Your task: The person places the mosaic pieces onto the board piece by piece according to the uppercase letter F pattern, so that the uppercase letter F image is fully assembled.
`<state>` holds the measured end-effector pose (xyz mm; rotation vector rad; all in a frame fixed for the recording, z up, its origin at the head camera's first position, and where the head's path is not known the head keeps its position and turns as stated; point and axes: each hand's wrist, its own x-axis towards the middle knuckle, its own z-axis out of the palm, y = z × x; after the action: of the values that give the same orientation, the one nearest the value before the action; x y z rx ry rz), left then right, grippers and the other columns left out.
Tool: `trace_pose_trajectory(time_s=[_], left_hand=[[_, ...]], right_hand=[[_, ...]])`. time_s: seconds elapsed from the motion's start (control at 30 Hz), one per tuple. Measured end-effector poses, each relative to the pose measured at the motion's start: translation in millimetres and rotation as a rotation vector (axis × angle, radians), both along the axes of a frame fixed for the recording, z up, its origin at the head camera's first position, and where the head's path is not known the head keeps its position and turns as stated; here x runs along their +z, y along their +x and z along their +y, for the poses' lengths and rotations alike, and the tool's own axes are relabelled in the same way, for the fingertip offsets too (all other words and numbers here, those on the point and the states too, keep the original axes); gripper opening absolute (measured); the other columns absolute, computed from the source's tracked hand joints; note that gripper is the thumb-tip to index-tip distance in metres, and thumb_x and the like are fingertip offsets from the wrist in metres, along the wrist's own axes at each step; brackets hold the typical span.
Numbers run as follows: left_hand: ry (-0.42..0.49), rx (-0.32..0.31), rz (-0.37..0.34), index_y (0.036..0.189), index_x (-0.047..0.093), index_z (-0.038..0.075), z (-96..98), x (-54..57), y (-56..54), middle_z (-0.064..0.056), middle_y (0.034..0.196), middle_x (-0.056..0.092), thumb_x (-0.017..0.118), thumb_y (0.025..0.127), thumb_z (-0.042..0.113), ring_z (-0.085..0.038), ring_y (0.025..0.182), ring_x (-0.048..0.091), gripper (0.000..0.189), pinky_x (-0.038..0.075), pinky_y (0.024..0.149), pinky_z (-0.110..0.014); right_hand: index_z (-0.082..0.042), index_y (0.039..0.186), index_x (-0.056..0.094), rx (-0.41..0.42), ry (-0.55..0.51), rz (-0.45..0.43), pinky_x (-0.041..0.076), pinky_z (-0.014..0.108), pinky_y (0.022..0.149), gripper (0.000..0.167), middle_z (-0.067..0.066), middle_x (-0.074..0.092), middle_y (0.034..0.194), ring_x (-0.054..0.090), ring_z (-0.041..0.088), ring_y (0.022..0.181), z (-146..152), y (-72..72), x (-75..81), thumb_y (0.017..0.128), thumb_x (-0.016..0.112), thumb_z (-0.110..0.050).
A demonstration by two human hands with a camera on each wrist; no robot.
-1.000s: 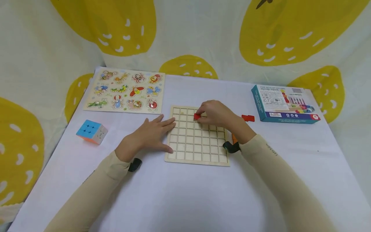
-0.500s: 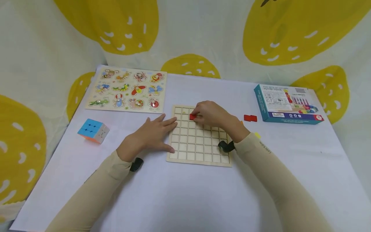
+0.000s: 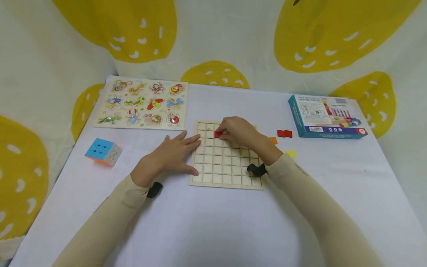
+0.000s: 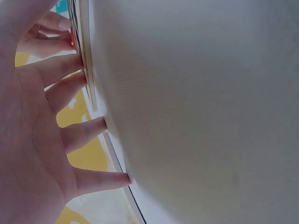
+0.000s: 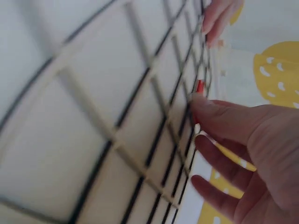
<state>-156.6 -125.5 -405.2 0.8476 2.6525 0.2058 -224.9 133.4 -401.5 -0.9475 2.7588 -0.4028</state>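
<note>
A wooden grid board [image 3: 218, 178] of square cells lies flat on the white table. My right hand [image 3: 238, 131] pinches a small red square tile [image 3: 218, 134] between thumb and fingertips, right at a cell in the board's upper part. In the right wrist view that red tile [image 5: 200, 87] stands edge-on against the grid lines. My left hand [image 3: 173, 154] is spread out, its fingertips and thumb touching the board's left edge. From the left wrist view, straight fingers [image 4: 70, 93] reach to the board's side and the tablecloth.
Two red tiles [image 3: 284, 133], an orange tile [image 3: 272, 140] and a yellow tile [image 3: 291, 153] lie right of the board, partly near my forearm. A puzzle cube [image 3: 103, 151], an insect peg puzzle [image 3: 141, 105] and a teal-edged box [image 3: 328, 116] stand around it.
My right hand has shifted a little left over the board with the red tile. Orange and yellow tiles now show beside the right wrist. The left hand keeps its place.
</note>
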Motion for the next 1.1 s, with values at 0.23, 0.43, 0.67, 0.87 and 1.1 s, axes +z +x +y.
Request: trace_pose_trajectory(time_s=[0.23, 0.43, 0.67, 0.87, 1.1], left_hand=[[0.017, 0.018, -0.015, 0.16, 0.035, 0.02, -0.9, 0.6, 4.3, 0.004, 0.171, 0.026, 0.075, 0.075, 0.073, -0.043, 0.159, 0.02, 0.108, 0.027, 0.109, -0.083], [0.023, 0.008, 0.006, 0.16, 0.036, 0.019, -1.8, -0.8, 5.4, 0.004, 0.171, 0.027, 0.075, 0.075, 0.074, -0.044, 0.158, 0.021, 0.108, 0.028, 0.108, -0.084], [0.018, -0.015, 0.035, 0.16, 0.035, 0.019, -0.6, 0.2, 0.7, 0.004, 0.171, 0.027, 0.074, 0.075, 0.074, -0.044, 0.158, 0.022, 0.109, 0.028, 0.107, -0.084], [0.015, -0.014, 0.042, 0.159, 0.037, 0.018, -3.8, 0.0, 0.3, 0.002, 0.171, 0.028, 0.075, 0.075, 0.074, -0.046, 0.157, 0.023, 0.108, 0.029, 0.106, -0.085], [0.044, -0.025, 0.047, 0.159, 0.039, 0.017, -4.5, -3.4, 1.4, 0.001, 0.17, 0.031, 0.075, 0.076, 0.072, -0.047, 0.156, 0.025, 0.106, 0.029, 0.105, -0.085]], right_hand=[[-0.01, 0.119, 0.077, -0.041, -0.007, -0.07, 0.056, 0.039, 0.097, 0.031, 0.006, 0.075, 0.114, 0.069, 0.024, 0.106, -4, -0.5, -0.8, 0.091, 0.077, -0.023], [-0.013, 0.124, 0.075, -0.052, 0.02, -0.036, 0.054, 0.043, 0.102, 0.035, 0.005, 0.074, 0.123, 0.067, 0.025, 0.116, 6, 9.0, 2.2, 0.092, 0.077, -0.026], [-0.011, 0.131, 0.07, -0.167, 0.031, -0.042, 0.049, 0.051, 0.11, 0.039, 0.01, 0.069, 0.134, 0.06, 0.032, 0.13, 57, 15.5, 13.6, 0.095, 0.073, -0.024], [-0.01, 0.132, 0.069, -0.308, 0.104, -0.019, 0.048, 0.055, 0.11, 0.038, 0.014, 0.068, 0.136, 0.059, 0.035, 0.13, 117, 15.7, 21.8, 0.095, 0.072, -0.013], [-0.008, 0.133, 0.068, -0.404, 0.132, -0.073, 0.049, 0.055, 0.108, 0.04, 0.015, 0.07, 0.132, 0.061, 0.035, 0.123, 161, 24.9, 21.5, 0.094, 0.074, -0.016]])
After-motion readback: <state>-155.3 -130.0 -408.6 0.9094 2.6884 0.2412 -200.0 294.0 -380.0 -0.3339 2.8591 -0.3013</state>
